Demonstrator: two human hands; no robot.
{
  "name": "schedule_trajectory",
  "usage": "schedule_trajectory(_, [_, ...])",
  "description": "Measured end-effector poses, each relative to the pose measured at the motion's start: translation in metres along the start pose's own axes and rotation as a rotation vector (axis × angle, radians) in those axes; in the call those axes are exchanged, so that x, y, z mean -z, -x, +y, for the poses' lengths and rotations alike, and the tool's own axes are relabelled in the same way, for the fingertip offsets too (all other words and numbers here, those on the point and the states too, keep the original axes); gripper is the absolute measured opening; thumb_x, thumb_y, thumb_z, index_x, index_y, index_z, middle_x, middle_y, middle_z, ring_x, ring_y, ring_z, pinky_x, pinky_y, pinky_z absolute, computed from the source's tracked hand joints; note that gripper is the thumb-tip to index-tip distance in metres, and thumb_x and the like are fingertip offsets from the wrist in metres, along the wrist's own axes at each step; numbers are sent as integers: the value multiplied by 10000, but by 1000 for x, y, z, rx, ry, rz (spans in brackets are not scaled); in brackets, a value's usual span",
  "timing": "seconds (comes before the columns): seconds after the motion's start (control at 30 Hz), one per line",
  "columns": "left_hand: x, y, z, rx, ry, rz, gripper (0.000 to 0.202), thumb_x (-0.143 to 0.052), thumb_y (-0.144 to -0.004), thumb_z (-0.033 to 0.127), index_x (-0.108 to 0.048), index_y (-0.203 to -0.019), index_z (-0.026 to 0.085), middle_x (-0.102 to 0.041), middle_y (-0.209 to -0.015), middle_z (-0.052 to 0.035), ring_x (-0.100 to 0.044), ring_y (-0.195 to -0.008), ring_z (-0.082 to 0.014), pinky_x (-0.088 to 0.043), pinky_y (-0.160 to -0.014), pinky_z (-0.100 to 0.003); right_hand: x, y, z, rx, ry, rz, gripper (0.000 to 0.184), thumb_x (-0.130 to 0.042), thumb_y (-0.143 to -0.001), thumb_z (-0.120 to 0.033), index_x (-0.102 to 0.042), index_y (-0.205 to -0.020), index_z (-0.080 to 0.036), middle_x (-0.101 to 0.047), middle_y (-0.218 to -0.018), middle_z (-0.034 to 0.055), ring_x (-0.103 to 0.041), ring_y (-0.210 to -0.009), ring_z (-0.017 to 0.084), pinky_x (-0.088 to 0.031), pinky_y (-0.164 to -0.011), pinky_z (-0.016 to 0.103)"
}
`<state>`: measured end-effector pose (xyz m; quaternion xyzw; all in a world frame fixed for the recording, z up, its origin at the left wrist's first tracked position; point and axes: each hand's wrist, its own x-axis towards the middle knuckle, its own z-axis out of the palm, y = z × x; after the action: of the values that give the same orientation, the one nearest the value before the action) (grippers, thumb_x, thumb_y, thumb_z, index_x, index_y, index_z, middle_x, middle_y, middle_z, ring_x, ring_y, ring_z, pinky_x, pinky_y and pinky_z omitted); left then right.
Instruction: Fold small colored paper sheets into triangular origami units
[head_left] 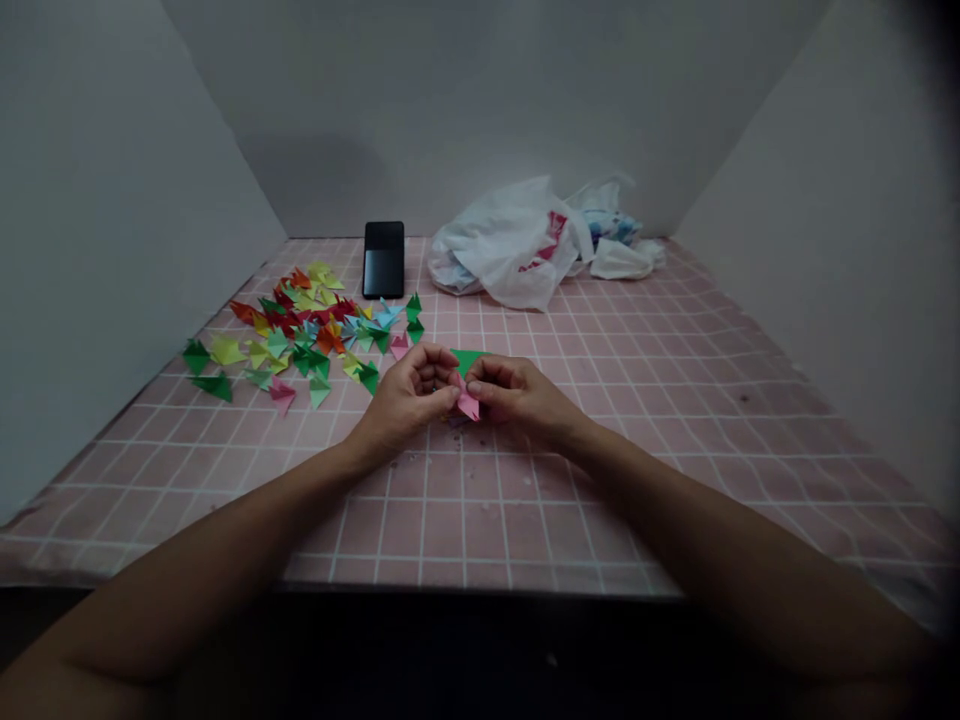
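My left hand and my right hand meet over the middle of the pink checked tablecloth. Both are closed in a pinch around small folded paper pieces. A pink folded piece sticks out between the fingertips of the two hands. A green folded triangle rises just above my right hand's fingers. Whether the pink and green pieces are joined is hidden by the fingers.
A heap of several folded paper triangles in red, yellow, green, blue and pink lies at the left. A black phone stands at the back. White plastic bags lie at the back right. White walls enclose the table.
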<state>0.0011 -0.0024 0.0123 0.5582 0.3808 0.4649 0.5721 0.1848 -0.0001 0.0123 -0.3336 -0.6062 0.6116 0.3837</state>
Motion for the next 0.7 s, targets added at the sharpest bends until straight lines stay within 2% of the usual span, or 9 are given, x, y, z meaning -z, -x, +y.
schedule_trajectory(0.23, [0, 0, -1, 27, -54, 3, 284, -781, -697, 196, -629, -935, 166, -664, -775, 18, -628, -690, -105, -515, -647, -228, -1, 1, -1, 12, 136, 41, 243, -623, -848, -403, -529, -737, -209, -573, -715, 3, -509, -675, 150, -405, -624, 284])
schedule_trajectory(0.4, [0, 1, 2, 49, -34, -39, 240, -775, -722, 215, -651, -919, 156, -664, -742, 16, -624, -664, -106, -516, -642, -236, 0, 0, -3, 37, 185, 14, 250, -606, -861, -397, -527, -724, -204, -543, -693, -6, -486, -648, 139, -372, -594, 272])
schedule_trajectory(0.7, [1, 1, 2, 10, 19, -15, 280, -788, -705, 185, -635, -938, 169, -667, -835, 7, -636, -745, -107, -531, -701, -234, -3, 1, -6, -26, -66, -2, 292, -696, -829, -422, -543, -726, -195, -533, -654, -38, -468, -578, 99, -367, -552, 238])
